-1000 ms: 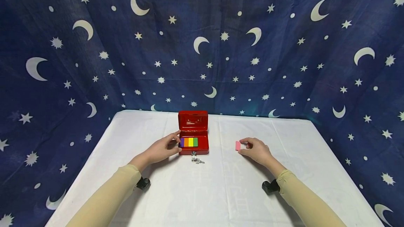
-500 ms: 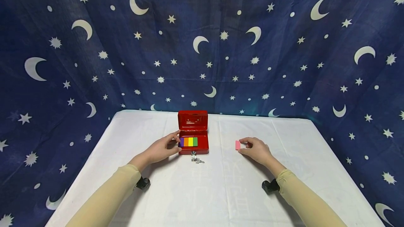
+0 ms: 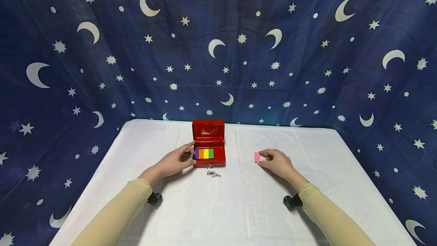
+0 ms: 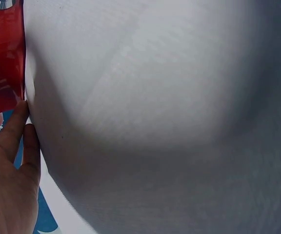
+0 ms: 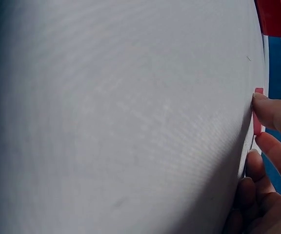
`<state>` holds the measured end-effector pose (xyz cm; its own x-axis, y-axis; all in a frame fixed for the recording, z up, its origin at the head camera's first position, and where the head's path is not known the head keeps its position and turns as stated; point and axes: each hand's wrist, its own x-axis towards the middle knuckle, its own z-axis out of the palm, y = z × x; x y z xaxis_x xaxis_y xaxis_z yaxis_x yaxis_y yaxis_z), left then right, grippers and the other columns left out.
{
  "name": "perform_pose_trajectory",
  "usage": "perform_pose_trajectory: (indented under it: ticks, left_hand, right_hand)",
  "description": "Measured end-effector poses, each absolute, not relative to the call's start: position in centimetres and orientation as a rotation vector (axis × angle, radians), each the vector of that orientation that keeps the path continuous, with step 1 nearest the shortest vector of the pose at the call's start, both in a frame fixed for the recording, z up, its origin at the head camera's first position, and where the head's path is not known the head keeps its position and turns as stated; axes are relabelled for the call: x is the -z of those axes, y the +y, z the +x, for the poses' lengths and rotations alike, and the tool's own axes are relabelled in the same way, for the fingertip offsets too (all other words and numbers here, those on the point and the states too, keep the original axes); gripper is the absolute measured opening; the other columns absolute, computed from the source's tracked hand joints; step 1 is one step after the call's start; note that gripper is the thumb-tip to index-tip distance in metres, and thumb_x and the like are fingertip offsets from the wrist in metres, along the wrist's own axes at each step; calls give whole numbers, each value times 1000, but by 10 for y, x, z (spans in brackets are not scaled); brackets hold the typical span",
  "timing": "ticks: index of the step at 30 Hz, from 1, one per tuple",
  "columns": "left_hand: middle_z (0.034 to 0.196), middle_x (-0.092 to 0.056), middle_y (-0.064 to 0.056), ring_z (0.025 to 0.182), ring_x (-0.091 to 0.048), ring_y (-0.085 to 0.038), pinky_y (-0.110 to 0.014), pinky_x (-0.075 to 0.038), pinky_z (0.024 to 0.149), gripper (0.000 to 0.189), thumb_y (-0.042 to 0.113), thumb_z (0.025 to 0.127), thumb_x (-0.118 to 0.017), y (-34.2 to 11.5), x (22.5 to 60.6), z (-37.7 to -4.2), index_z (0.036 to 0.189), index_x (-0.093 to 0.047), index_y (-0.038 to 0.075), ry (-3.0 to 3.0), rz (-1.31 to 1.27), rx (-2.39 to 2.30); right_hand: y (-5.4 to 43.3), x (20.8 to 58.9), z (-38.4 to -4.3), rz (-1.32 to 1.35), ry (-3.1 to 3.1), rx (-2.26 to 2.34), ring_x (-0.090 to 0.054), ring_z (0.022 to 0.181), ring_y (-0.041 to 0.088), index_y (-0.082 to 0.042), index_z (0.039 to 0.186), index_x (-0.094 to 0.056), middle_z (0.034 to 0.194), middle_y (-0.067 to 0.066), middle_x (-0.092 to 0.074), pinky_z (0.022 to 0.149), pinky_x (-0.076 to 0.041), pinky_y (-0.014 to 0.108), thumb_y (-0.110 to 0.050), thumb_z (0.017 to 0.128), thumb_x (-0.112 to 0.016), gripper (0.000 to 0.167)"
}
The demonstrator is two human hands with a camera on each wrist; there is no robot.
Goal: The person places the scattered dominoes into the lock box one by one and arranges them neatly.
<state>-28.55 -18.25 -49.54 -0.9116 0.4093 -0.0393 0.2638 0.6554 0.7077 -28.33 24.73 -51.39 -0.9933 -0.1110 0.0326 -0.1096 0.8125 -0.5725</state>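
A red metal cash box [image 3: 218, 155] stands on the white table with its lid [image 3: 208, 131] raised. Inside, a row of flat coloured blocks [image 3: 206, 153] lies against the left end: purple, orange, yellow and green. My left hand [image 3: 175, 160] holds that left end, thumb near the front corner and a finger near the back. To the right of the box, my right hand [image 3: 278, 163] pinches a thin pink block [image 3: 257, 157] between thumb and finger, low at the table. The right wrist view shows the pink block [image 5: 258, 112] edge-on.
At the box's front hangs a small silver lock [image 3: 209, 169], and keys [image 3: 216, 174] lie beside it. White cloth covers the table [image 3: 235, 208]. Behind it hangs a dark blue curtain [image 3: 239, 75] with moons and stars.
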Motion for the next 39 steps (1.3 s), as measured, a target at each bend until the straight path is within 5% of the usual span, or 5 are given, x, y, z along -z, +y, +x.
perform_pose_trajectory:
  ticks: [39]
  left_hand:
    - [165,-31,10,142,-47,-23,-58,-31,116,25,40,95,-71,-183,496,-285,110,-56,26,2677,560,-1117]
  right_hand:
    - [247,513,-282,-193,2994,936,-51,84,18,-14,126,-72,87,-1,-57,73,-37,38,-34,86,-81,46]
